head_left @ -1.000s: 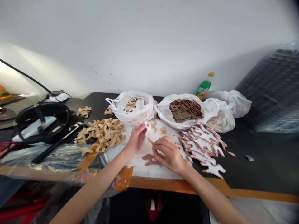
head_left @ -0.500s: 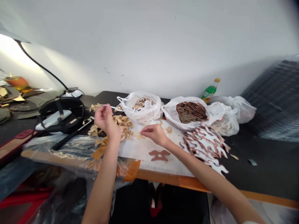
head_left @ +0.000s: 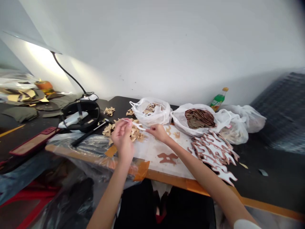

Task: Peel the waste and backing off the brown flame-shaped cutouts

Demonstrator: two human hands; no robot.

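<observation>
A thin white wavy cutout (head_left: 138,126) spans the gap between my two hands above the work surface. My left hand (head_left: 123,135) has its fingers closed around the left end of it. My right hand (head_left: 157,132) pinches the other end at the fingertips. Below lies a heap of tan curled cutouts (head_left: 108,129), partly covered by my left hand. On the white paper (head_left: 147,149), nearer to me, rests a single brown wavy cutout (head_left: 167,158). A pile of white-faced, brown-edged cutouts (head_left: 212,149) lies to the right of my right forearm.
Behind my hands stand a white plastic bag with pale pieces (head_left: 152,119) and another bag of brown pieces (head_left: 183,127). A green bottle (head_left: 218,100) and tied bags (head_left: 234,133) are farther right. To the left are a black strapped headset (head_left: 81,125), a black-handled tool (head_left: 83,137) and a lamp (head_left: 64,68).
My hands have come closer together, and the white cutout now stretches between them. My right hand has lifted from the paper. The view has turned slightly left.
</observation>
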